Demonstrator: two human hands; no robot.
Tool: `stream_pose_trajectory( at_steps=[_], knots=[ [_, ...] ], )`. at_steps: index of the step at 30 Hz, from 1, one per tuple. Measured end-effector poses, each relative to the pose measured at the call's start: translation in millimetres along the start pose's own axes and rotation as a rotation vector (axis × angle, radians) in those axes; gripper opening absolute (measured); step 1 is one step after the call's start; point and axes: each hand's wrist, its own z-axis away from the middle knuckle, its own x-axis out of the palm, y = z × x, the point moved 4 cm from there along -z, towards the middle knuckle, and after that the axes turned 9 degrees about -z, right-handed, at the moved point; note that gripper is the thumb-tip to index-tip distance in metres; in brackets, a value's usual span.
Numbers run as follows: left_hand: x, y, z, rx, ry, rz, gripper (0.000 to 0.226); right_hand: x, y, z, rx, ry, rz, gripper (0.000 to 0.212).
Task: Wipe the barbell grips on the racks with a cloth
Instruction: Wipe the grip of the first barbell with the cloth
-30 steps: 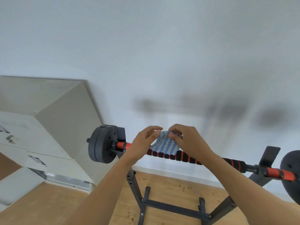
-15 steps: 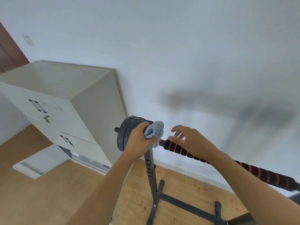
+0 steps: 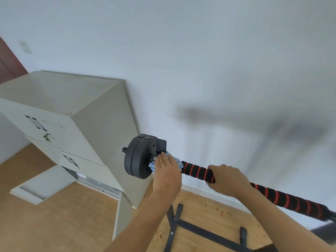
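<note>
A pale grey metal cabinet (image 3: 94, 124) stands at nine o'clock against the white wall (image 3: 200, 51). Its detached panel (image 3: 43, 184) lies on the wooden floor (image 3: 54, 224). At ten o'clock, a switch plate (image 3: 25, 47), perhaps, sits beside a dark red door (image 3: 8, 64).

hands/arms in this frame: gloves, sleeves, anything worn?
Nothing worn that shows. The left hand and right hand are both bare, no gloves. Both forearms are bare to the bottom edge of the frame, so no sleeves in view. No watch, band or ring visible on either wrist or on the fingers that show. No markings.
</note>
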Motion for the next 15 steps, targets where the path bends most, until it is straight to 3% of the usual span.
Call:
stream_pose_trajectory(
  at_steps=[5, 7, 15],
  knots=[
    [-11, 9, 7, 0.099, 0.059, 0.068, 0.071, 4, -4, 6, -0.003, 0.118, 0.103, 0.017],
    [-10, -6, 3, 0.125, -0.043, 0.172, 0.076, 4, -6, 10, -0.021, 0.172, 0.135, 0.017],
    [-16, -45, -4, -0.087, -0.012, 0.28, 0.066, 18, -10, 23, -0.011, 0.264, 0.237, 0.026]
  ],
)
